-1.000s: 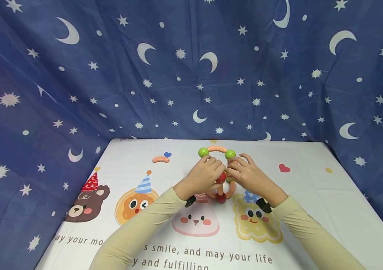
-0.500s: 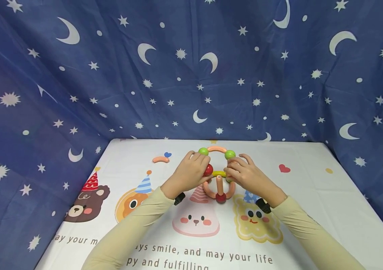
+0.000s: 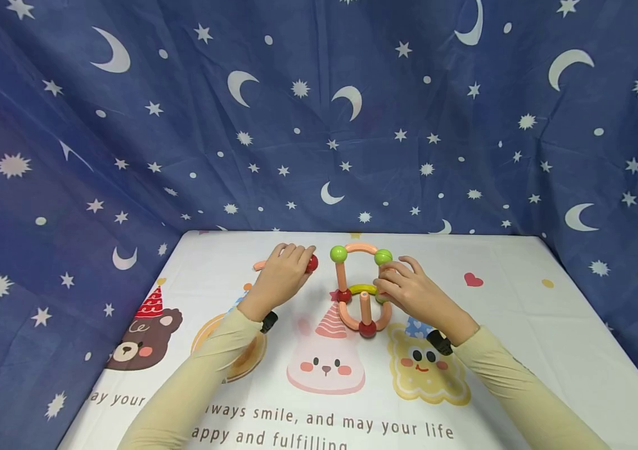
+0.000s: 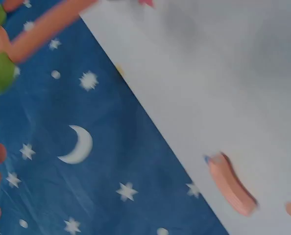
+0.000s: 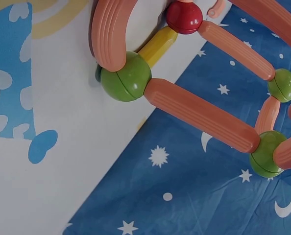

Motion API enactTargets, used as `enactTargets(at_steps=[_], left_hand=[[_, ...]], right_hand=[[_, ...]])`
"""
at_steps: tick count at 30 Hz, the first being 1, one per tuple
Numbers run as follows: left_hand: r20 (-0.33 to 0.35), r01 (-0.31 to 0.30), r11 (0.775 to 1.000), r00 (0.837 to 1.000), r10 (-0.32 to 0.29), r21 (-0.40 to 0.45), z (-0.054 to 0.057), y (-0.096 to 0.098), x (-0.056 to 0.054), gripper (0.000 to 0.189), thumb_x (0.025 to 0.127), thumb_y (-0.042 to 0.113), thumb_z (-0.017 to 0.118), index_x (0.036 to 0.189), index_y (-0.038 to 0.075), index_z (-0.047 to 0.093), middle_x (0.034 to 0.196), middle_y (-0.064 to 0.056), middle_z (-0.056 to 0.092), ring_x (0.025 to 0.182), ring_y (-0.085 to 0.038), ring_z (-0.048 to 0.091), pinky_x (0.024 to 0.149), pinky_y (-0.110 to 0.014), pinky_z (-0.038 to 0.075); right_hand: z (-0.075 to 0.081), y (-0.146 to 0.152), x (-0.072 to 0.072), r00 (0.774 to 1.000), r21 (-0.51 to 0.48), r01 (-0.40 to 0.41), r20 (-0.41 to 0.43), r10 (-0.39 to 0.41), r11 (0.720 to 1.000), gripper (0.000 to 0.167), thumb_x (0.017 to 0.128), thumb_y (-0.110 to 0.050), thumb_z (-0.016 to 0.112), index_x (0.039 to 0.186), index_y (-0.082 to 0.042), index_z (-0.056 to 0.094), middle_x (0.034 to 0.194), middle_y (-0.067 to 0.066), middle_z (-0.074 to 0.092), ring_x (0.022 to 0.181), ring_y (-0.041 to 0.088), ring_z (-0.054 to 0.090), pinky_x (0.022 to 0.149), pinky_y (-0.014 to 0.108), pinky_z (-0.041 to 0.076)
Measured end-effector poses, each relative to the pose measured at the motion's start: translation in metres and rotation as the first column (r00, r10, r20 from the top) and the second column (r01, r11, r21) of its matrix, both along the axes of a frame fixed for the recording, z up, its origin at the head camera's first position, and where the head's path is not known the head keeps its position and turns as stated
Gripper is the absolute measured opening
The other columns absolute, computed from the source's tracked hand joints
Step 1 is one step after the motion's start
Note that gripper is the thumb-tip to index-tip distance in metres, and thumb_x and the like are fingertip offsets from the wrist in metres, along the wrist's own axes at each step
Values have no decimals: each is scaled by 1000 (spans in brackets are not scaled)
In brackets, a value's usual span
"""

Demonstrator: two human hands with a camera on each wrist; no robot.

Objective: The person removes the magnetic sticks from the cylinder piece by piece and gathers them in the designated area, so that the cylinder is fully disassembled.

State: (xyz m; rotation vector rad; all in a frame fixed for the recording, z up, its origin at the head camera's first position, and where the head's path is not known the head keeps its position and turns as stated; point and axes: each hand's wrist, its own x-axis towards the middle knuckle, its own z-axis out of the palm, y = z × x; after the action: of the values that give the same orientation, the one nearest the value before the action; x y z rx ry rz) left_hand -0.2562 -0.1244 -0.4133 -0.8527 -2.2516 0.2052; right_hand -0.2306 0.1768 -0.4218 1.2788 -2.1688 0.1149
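A frame of peach rods point(image 3: 341, 277), green balls point(image 3: 338, 254) and red balls point(image 3: 367, 329) stands on the cloth, with a yellow curved rod point(image 3: 363, 289) at its base. A front rod point(image 3: 365, 308) rises from one red ball with its top end bare. My left hand point(image 3: 280, 275), left of the frame, grips a loose red ball point(image 3: 312, 263). My right hand point(image 3: 415, 291) holds the frame's right side, curled fingers by the upper right green ball point(image 5: 266, 153). Partly behind my left hand lies a loose curved peach rod point(image 4: 231, 185).
The table has a white printed cloth point(image 3: 498, 350) with cartoon figures and lettering. A blue curtain point(image 3: 319, 125) with moons and stars hangs behind it and along the left side.
My left hand has moved left, away from the frame's front rod, carrying the red ball towards the loose peach rod. My right hand has stayed at the frame's right side.
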Motion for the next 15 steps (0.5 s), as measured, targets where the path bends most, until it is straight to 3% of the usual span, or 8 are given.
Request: enactTargets(at_steps=[3,11,15], left_hand=[[1,-4,1000,1000,4,9,-2,-11,-10,42,78,26,74,111,4,58,90,-8,66,85,-23,60,83,-37,47],[9,-3,1000,1000,3,-20,-18,-34,-49,33,80,24,72,101,3,56,85,-10,67,84,-26,61,83,-39,48],[63,-33,998,997,37,-58,-27,-38,-67,37,79,25,73,102,3,56,90,-11,67,89,-28,62,85,-40,47]], right_hand=[[0,1,0,1000,8,2,-1,-2,1000,25,78,-22,74,98,-12,65,95,1,64,101,24,57,93,52,40],[-1,1,-2,1000,12,12,-4,-12,1000,33,70,-18,80,99,-11,65,95,1,64,101,24,57,93,51,41],[-1,1,-1,1000,12,12,-10,-12,1000,36,67,-16,82,99,-12,65,95,1,65,102,24,57,93,51,41]])
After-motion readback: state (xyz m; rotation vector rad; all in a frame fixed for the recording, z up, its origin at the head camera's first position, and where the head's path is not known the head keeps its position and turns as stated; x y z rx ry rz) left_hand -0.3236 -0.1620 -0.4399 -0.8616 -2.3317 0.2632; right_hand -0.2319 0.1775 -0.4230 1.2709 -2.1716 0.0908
